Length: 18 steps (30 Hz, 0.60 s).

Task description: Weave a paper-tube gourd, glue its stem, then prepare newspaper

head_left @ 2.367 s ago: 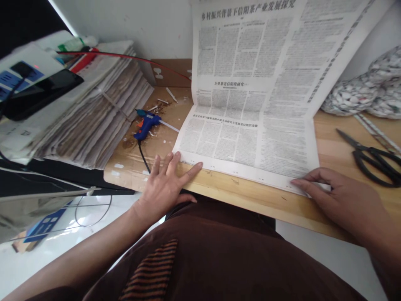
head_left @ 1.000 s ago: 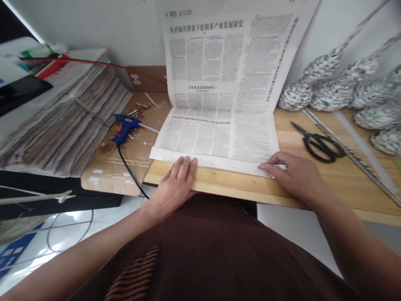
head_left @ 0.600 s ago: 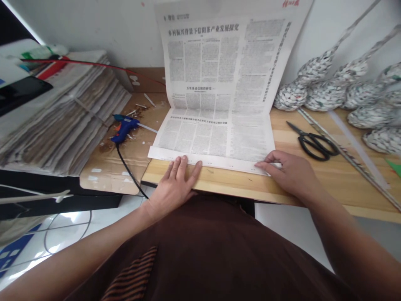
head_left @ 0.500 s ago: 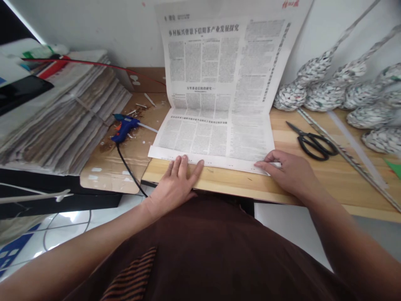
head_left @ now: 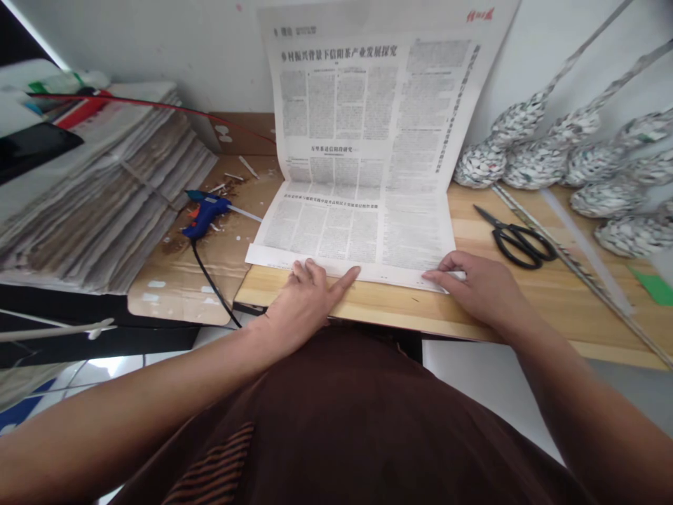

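Observation:
A newspaper sheet (head_left: 336, 168) lies on the front of the wooden table, its upper part leaning up against the wall. A narrow strip along its near edge is folded over. My left hand (head_left: 310, 294) rests on that strip left of its middle, thumb stretched out to the right along the fold and fingers apart. At the right end of the strip, my right hand (head_left: 476, 284) pinches the newspaper's near corner between thumb and bent fingers. Black-handled scissors (head_left: 520, 242) lie on the table just beyond my right hand.
A blue glue gun (head_left: 205, 214) lies on cardboard (head_left: 173, 291) at left, beside a tied stack of newspapers (head_left: 89, 203). Several woven paper shapes (head_left: 533, 161) stand along the wall at right. A long thin paper rod (head_left: 583, 280) and a green piece (head_left: 652, 284) lie near them.
My left hand has slid a little to the right along the folded strip, its thumb reaching further. My right hand keeps its pinch at the corner. The view has shifted slightly.

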{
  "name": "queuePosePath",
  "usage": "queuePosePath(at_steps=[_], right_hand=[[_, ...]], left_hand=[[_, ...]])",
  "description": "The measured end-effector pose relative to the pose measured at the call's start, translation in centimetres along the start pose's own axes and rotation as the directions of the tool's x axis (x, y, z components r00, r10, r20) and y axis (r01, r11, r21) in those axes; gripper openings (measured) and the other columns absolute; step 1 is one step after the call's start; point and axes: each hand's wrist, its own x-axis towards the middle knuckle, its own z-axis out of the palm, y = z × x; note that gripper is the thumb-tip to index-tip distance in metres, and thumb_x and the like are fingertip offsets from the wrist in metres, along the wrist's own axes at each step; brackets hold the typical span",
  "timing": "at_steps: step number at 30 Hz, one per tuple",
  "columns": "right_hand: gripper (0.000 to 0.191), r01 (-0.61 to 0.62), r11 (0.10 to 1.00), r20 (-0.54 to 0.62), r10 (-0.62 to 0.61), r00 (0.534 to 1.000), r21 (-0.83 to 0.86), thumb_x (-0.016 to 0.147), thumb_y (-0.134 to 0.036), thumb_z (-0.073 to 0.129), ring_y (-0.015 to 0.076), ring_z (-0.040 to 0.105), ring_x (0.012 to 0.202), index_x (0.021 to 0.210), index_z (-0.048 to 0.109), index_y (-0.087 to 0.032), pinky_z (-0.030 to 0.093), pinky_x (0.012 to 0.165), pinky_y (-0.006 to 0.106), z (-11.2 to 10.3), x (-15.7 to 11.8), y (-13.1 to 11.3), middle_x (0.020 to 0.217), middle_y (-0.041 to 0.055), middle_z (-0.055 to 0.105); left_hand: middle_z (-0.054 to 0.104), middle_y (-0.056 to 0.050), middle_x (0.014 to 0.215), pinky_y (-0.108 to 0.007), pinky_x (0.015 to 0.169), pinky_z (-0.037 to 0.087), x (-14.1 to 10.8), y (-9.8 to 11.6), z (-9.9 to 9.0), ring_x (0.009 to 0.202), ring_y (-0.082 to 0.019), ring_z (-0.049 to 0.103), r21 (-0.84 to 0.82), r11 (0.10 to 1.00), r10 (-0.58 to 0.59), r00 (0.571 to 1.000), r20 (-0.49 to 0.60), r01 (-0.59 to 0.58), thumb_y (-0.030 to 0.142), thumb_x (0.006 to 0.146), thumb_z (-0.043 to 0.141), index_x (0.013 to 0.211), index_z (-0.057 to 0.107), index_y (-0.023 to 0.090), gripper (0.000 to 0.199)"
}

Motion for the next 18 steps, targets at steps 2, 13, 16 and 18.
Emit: queuePosePath(at_steps=[2,13,16,18], right_hand=[[0.036,-0.006,1.000,-0.005,0.006,1.000,0.001,0.084,-0.060,0.060,0.0259,0.062,0.072,0.078,0.065,-0.025,0.038,0.065,0.034,0.0,0.0,-0.1,0.075,0.0048,0.071],[0.034,-0.018,1.000,-0.017,0.018,1.000,0.023,0.084,-0.058,0.061,0.0258,0.063,0.073,0.078,0.066,-0.025,0.038,0.065,0.033,0.0,-0.2,-0.3,0.077,0.0052,0.073],[0.034,-0.001,0.999,-0.022,0.002,1.000,0.040,0.085,-0.057,0.061,0.0264,0.064,0.076,0.078,0.066,-0.025,0.038,0.067,0.034,0.0,-0.2,-0.2,0.080,0.0053,0.074],[0.034,0.007,0.999,-0.019,-0.006,1.000,0.050,0.085,-0.058,0.060,0.0270,0.064,0.079,0.079,0.066,-0.025,0.038,0.067,0.034,0.0,-0.2,-0.1,0.083,0.0055,0.074]], left_hand=[[0.059,-0.032,0.137,-0.058,0.087,0.057,0.0,0.3,0.3,0.119,-0.049,0.063,-0.007,0.999,-0.038,0.999,-0.025,0.038,0.019,0.089,0.068,0.162,0.017,0.029,0.090],[0.037,-0.035,0.154,-0.047,0.115,0.045,0.7,1.1,1.5,0.145,-0.043,0.038,-0.067,0.993,0.087,0.983,-0.161,-0.099,0.006,0.093,0.046,0.149,0.037,-0.010,0.059],[0.038,-0.038,0.151,-0.051,0.112,0.047,0.9,1.2,2.0,0.142,-0.045,0.041,-0.047,0.993,0.100,0.974,-0.203,-0.112,0.010,0.092,0.050,0.148,0.038,-0.013,0.061],[0.039,-0.040,0.150,-0.054,0.112,0.046,0.9,1.3,2.2,0.141,-0.047,0.043,-0.050,0.990,0.116,0.969,-0.220,-0.130,0.015,0.092,0.053,0.147,0.039,-0.012,0.063]])
